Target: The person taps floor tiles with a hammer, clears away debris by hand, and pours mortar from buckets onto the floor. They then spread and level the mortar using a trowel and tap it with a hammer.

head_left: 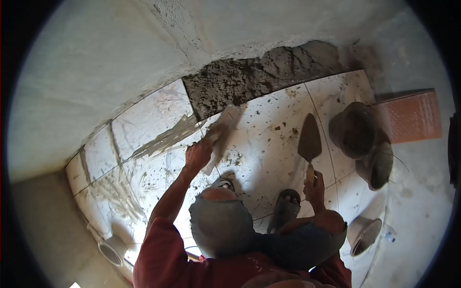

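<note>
My left hand (199,154) is wrapped round the handle of a flat rectangular trowel (224,126), whose blade lies near the corner of the mortar bed. My right hand (314,191) grips the handle of a pointed trowel (310,139), its blade directed away from me over the tiles. Dark wet mortar (230,79) fills the strip between the white tiles (269,115) and the wall. A grey smear of mortar (168,137) runs across the tiles left of the flat trowel.
Two dark buckets (353,129) (375,165) stand at the right beside an orange-brown tile (414,116). Another bucket (365,235) is at lower right, and a pale one (112,250) at lower left. My sandalled feet (288,204) rest on the tiles. The wall (110,62) curves behind.
</note>
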Demonstrator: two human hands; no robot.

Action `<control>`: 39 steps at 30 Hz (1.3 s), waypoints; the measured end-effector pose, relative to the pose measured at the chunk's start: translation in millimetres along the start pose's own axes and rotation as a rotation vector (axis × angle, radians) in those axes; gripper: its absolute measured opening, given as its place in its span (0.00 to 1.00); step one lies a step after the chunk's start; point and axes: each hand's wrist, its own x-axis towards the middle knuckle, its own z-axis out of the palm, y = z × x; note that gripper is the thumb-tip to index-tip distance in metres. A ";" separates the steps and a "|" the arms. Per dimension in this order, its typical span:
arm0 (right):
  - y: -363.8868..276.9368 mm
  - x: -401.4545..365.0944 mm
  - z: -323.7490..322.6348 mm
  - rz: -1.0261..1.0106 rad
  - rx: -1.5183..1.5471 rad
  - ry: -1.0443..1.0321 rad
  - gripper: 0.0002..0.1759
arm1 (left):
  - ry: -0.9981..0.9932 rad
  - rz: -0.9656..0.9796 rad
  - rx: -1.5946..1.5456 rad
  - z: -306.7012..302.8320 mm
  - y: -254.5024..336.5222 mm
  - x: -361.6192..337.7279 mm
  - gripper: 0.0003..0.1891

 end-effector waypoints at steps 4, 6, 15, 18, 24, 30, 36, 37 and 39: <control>-56.2 32.4 19.4 -0.316 -0.465 -0.060 0.24 | 0.109 0.146 -0.041 -4.6 -3.5 -20.4 0.12; -85.1 58.1 26.3 -0.413 -0.588 -0.116 0.25 | 0.075 0.117 -0.054 -5.2 -17.8 -33.4 0.12; -152.4 117.4 87.2 -0.539 -0.900 -0.276 0.27 | -0.026 -0.204 -0.012 -11.6 -78.4 -120.1 0.14; -145.4 137.4 126.5 -0.857 -0.879 -0.370 0.29 | -0.007 -0.257 -0.038 -8.8 -86.2 -130.8 0.16; -184.5 138.0 220.9 -0.668 -1.107 -0.545 0.28 | 0.167 -0.276 0.004 -32.7 -67.6 -117.5 0.24; -171.6 200.4 179.3 -0.682 -1.207 -0.466 0.28 | 0.265 -0.298 -0.192 -143.3 -5.2 -91.2 0.20; -188.1 242.5 129.5 -0.514 -1.162 -0.332 0.29 | 0.165 -0.089 -0.063 -265.3 85.6 -80.9 0.23; -198.7 237.5 122.5 -0.434 -1.210 -0.362 0.29 | 0.137 -0.054 -0.005 -276.2 105.2 -81.5 0.25; -187.5 244.9 115.5 -0.444 -1.156 -0.331 0.29 | 0.058 0.004 0.118 -291.1 145.1 -86.5 0.30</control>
